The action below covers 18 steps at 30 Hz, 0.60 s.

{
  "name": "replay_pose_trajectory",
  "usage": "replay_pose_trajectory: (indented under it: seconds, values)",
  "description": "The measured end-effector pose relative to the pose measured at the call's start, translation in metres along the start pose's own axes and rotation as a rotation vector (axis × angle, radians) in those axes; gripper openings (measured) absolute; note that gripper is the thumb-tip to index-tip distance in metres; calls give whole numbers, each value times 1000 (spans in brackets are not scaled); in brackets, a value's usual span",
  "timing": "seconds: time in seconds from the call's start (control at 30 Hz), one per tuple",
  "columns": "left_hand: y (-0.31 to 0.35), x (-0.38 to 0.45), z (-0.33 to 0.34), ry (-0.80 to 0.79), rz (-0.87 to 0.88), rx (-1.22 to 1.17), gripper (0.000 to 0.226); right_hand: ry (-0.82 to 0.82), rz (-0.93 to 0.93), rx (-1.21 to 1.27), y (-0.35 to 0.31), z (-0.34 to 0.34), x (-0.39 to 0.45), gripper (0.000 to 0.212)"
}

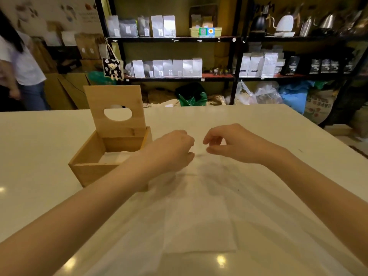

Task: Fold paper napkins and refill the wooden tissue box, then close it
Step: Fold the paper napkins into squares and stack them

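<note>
The burlap sack [316,108] at right reads "CAFES", upside down.

- A wooden tissue box [93,156] stands on a pale table [39,176], its lid [115,110] raised upright at the far side — an oval slot cut through it.
- White napkins [117,157] lie inside the box.
- The left hand [171,150] hovers just right of the box, fingers curled; the right hand [235,144] is beside it, thumb and fingers nearly pinched.
- A thin white paper napkin [199,226] spreads across the table towards the viewer; its far edge is blurred at the two hands — whether either grips it cannot be told.
- Dark shelves [179,39] behind hold pale bags [167,67] and kettles [286,23].
- A person in a white top [25,64] stands at far left.
</note>
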<state>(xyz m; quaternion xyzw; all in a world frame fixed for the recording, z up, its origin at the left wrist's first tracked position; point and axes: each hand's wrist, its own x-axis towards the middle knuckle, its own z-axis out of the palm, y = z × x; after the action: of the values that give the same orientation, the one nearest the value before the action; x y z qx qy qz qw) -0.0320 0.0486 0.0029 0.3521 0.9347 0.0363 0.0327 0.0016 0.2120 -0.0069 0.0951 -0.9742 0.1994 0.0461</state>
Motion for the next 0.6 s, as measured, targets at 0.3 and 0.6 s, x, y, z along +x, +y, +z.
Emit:
replay_pose_trajectory:
  seconds: [0.3, 0.6]
  values:
    - [-36, 73, -10, -225, -167, 31, 49, 53, -55, -37, 24, 31, 70, 38]
    - [-45, 107, 9, -388, -245, 236, 36, -110, -25, -172, 43, 53, 100, 37]
